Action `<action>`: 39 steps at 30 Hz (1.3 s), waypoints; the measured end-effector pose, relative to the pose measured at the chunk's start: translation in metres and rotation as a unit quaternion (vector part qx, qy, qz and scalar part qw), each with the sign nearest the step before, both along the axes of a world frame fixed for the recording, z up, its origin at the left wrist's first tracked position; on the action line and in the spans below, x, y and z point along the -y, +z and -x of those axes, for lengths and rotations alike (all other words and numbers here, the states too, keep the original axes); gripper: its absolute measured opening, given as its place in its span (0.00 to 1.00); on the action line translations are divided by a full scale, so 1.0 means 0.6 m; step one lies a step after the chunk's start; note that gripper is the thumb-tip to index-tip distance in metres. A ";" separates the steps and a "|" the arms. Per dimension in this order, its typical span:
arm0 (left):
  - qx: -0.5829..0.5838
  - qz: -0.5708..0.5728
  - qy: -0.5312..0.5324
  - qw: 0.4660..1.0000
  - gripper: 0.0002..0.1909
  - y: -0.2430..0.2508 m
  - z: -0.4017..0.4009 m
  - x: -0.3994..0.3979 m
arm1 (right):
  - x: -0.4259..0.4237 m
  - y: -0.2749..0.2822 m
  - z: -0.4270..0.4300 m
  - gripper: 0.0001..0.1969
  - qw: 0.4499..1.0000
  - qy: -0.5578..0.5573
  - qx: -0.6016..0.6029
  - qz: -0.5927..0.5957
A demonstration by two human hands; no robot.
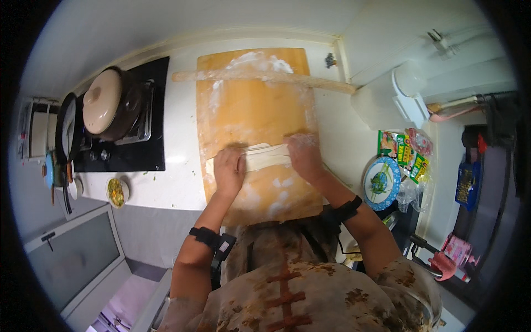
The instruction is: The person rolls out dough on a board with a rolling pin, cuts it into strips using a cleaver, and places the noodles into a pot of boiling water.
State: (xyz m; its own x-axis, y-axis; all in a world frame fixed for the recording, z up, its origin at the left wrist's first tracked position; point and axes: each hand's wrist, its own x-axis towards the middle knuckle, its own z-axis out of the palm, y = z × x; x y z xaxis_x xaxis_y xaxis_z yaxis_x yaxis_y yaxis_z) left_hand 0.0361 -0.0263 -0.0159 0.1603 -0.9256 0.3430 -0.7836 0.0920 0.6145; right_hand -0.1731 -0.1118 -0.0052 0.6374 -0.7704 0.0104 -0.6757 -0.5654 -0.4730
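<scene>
A long folded strip of pale dough (267,158) lies crosswise on a floured wooden board (257,108). My left hand (229,168) rests on the strip near its left end, fingers curled down over it. At the strip's right end, my right hand (303,153) has floury fingers bent around the dough; the fingertips are blurred. Across the far part of the board lies a long wooden rolling pin (265,76), touched by neither hand. White flour is scattered over the board in patches.
Left of the board, a lidded pot (103,101) and a frying pan (67,128) stand on a black gas hob (157,137). A bowl of chopped food (117,193) sits near the counter edge. To the right are a blue-rimmed plate with green strips (394,182) and food packets (400,151).
</scene>
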 end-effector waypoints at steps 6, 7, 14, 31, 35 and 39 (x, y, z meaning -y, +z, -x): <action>0.076 -0.047 -0.079 0.993 0.24 0.015 0.016 0.000 | -0.028 -0.037 0.033 0.17 0.988 0.039 -0.009 0.151; 0.084 -0.066 -0.081 0.991 0.25 0.006 0.014 -0.001 | -0.022 -0.033 0.057 0.19 0.991 -0.019 0.009 0.133; 0.148 -0.132 -0.080 0.977 0.31 -0.004 -0.038 -0.051 | -0.058 0.032 0.226 0.23 0.975 -0.199 -0.051 0.089; 0.447 -0.187 -0.077 0.871 0.18 -0.060 -0.137 -0.075 | -0.310 0.247 0.434 0.16 0.886 -0.430 0.102 0.142; 0.148 -0.061 -0.102 0.982 0.31 -0.106 -0.152 -0.030 | -0.478 0.181 0.390 0.18 0.865 -0.473 0.091 0.140; 0.174 -0.058 -0.215 0.959 0.32 -0.075 -0.066 0.019 | -0.675 0.097 0.380 0.18 0.774 -0.622 0.056 0.106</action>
State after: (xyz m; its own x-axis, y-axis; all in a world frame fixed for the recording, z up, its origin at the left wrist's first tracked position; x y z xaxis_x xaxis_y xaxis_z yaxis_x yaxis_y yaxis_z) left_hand 0.0754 -0.0378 -0.0607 -0.3505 -0.9157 0.1964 -0.8482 0.3993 0.3480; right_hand -0.4014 0.2934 0.0531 -0.6096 -0.7609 0.2223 -0.7217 0.4166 -0.5529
